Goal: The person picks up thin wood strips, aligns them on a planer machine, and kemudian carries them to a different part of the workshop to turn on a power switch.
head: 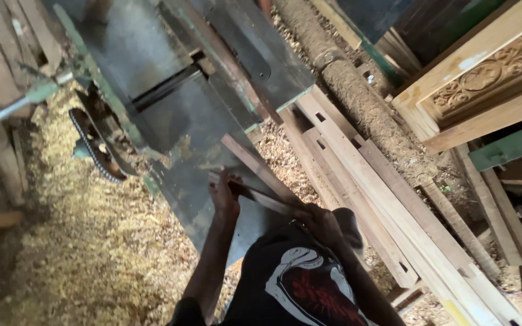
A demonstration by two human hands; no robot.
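Scanning from the left side of the workshop to the right:

Sawdust heap (86,241): loose shavings cover the floor left of the machine; I judge the footing soft and slippery there.

Drive belt (95,151): a toothed dark loop hangs exposed on the machine's left flank, just beside the table edge, a snag hazard for anything that swings that way.

Planer table (170,115): a flat dark steel bed with a slot across it, running away from the person; its near left edge is bare and drops to the shavings.

Left hand (225,196): fingers spread and pressed down flat on the near end of the wooden strip, gripping nothing else.

Wooden strip (255,172): a long, narrow reddish batten lying slantwise on the table, its far end toward the slot and its near end under both hands. It looks light and stiff but thin enough to flex or chatter; the surface seems dry and rough, so not slippery. Best held from above near the tail end, palms flat.

Right hand (321,223): curled over the strip's near end by the table's right edge; how tightly it clamps I cannot tell.

Stacked planks (370,199): pale boards lie close along the right, leaving little side room.

Carved panel (490,75): well apart, upper right.
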